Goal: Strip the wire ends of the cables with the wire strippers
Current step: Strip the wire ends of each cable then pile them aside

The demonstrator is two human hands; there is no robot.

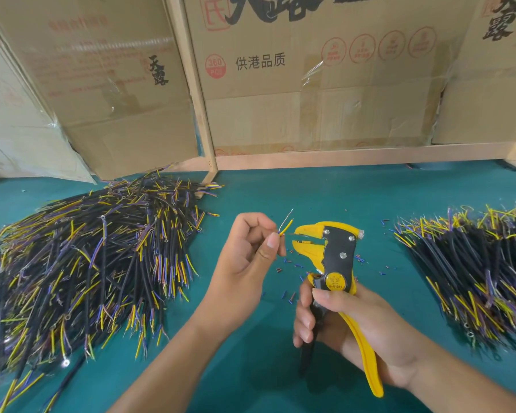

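Observation:
My left hand (251, 248) pinches the thin wire ends of a cable (286, 226) between thumb and fingers; a yellow wire and a pale one stick up toward the right. The rest of that cable is hidden behind the hand. My right hand (346, 320) grips the handles of the yellow and black wire strippers (337, 254). Their jaws point left and stand apart, just right of the wire tips without touching them.
A big pile of black cables (81, 263) with yellow and purple ends lies on the green table (251, 368) at the left. A second pile (471, 263) lies at the right. Small insulation scraps (289, 296) dot the middle. Cardboard boxes (310, 84) stand behind.

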